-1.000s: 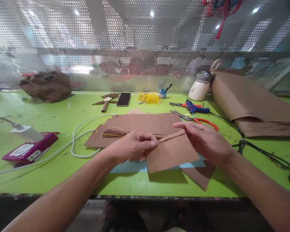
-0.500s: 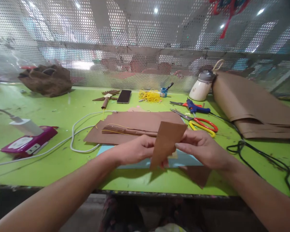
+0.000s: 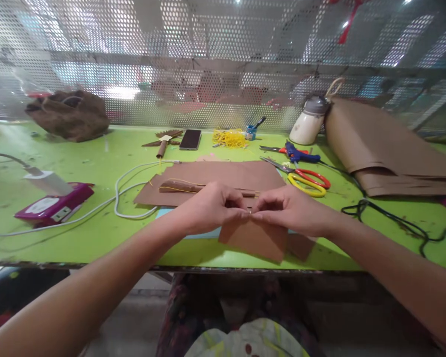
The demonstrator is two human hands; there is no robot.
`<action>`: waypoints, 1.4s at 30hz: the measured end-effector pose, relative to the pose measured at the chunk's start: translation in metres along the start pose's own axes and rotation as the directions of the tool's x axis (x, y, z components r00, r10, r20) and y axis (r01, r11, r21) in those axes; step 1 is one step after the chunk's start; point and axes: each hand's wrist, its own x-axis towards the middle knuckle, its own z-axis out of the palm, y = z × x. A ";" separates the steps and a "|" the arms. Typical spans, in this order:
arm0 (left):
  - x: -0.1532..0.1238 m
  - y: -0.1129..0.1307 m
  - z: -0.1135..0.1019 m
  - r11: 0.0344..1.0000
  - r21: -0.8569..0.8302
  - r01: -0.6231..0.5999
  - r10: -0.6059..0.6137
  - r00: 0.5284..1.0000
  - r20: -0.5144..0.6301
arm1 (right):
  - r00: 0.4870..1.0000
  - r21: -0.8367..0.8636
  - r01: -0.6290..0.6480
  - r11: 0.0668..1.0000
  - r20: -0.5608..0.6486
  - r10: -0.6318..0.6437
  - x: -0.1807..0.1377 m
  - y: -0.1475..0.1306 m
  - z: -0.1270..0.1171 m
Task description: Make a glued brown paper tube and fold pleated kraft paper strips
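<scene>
A small piece of brown paper hangs between my hands near the table's front edge. My left hand pinches its upper edge from the left. From the right, my right hand pinches the same edge, thumbs almost touching. Beyond the hands lie larger brown sheets, with a folded brown strip and yellow thread on top. Under them a light blue sheet shows in part. Another brown piece lies behind the held paper, partly covered.
Red-and-yellow-handled scissors and a blue glue gun lie right of the sheets. Farther back are a phone, yellow shreds and a white bottle. A purple power strip with a white cable stands left.
The brown paper has turned from standing upright at a slant to hanging downward from both hands. My hands have come together at its upper edge. The view has tilted down.
</scene>
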 end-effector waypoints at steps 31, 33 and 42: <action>-0.009 -0.016 0.025 0.942 0.322 -0.098 0.093 0.995 0.031 | 0.962 -0.532 0.273 0.801 0.148 -0.230 0.013 0.021 0.022; -0.010 -0.017 0.026 0.922 0.362 -0.137 0.139 0.990 0.020 | 0.950 -0.567 0.310 0.763 0.147 -0.277 0.011 0.020 0.023; -0.013 -0.021 0.027 0.896 0.410 -0.168 0.190 0.982 -0.012 | 0.960 -0.596 0.280 0.752 0.165 -0.226 0.008 0.020 0.021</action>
